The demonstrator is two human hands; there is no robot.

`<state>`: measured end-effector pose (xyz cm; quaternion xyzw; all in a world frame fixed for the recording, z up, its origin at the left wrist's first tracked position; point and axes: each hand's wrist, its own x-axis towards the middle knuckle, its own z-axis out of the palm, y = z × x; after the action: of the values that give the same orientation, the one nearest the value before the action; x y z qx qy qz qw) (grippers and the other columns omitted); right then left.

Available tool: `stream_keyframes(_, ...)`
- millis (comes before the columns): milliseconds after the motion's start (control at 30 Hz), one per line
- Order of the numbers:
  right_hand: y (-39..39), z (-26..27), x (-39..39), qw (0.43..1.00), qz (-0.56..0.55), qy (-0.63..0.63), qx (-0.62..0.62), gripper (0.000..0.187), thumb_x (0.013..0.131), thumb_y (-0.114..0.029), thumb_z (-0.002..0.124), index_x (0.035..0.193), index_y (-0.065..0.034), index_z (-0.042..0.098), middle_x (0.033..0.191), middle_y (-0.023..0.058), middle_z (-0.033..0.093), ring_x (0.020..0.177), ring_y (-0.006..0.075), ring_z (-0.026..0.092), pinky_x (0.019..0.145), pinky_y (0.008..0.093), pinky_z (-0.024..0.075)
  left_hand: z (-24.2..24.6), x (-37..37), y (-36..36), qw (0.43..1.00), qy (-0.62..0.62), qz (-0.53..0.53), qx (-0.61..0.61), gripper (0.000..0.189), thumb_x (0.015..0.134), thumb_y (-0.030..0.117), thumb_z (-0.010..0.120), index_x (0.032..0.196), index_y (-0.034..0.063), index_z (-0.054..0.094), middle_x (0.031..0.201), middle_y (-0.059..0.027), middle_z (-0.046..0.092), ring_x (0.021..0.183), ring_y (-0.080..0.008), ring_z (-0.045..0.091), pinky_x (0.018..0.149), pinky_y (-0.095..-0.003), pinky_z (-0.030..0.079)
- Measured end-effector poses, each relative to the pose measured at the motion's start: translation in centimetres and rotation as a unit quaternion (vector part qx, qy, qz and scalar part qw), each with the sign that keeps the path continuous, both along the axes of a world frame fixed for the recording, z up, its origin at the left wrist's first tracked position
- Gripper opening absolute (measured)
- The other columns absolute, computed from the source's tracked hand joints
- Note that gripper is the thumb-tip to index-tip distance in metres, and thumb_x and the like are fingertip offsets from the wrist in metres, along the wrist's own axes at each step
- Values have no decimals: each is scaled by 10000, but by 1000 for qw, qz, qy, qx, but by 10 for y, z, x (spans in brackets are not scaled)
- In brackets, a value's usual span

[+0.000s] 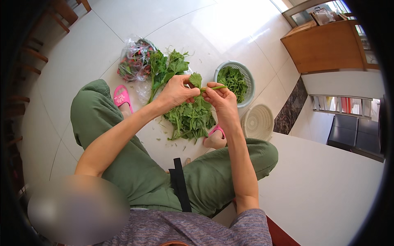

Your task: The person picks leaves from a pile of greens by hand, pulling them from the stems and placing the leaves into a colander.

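Observation:
Between my two hands is a leafy green stem (196, 80), raised above a heap of green leaves (192, 120) on the floor. The fingers of my left hand (177, 90) pinch it below a broad leaf. My right hand (221, 97) grips the stalk, whose end pokes out past the fingertips. A bunch of long-stemmed greens (160, 66) lies beyond my left hand, partly on clear plastic. Right of my right hand stands a grey-blue plastic colander (250, 73) holding cut green pieces (231, 80).
A clear plastic bag (135, 60) with red and green contents sits at the far left. Near my right knee is a cream plastic basket (258, 121). A white surface (320, 178) fills the right side, and a wooden cabinet (323, 46) stands beyond. Wooden chair legs (35, 55) line the left.

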<state>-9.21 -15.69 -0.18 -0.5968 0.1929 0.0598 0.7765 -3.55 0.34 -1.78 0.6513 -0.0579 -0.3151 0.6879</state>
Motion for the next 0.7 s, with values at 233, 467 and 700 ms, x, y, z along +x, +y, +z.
stream_keyframes(233,6,2,1,989,66,-29,-128,272,808,-147,678,981,50,608,845,83,637,721,97,583,638,220,480,7,-8,-2,973,-216,-15,77,104,709,57,632,763,-21,588,636,-10,562,549,-60,505,499,-219,416)
stream_keyframes(467,9,2,1,996,22,-38,-82,193,829,-105,648,943,49,622,782,62,632,668,90,576,612,215,478,8,-7,-4,970,-228,22,82,128,656,93,641,679,-19,583,558,-44,549,520,-98,517,498,-255,425)
stream_keyframes(700,-6,3,3,999,-12,-29,12,155,838,-95,639,935,24,626,823,47,630,678,97,586,621,217,489,2,4,2,992,-117,20,40,69,734,52,597,745,-4,558,598,-10,565,508,-53,538,465,-192,431)
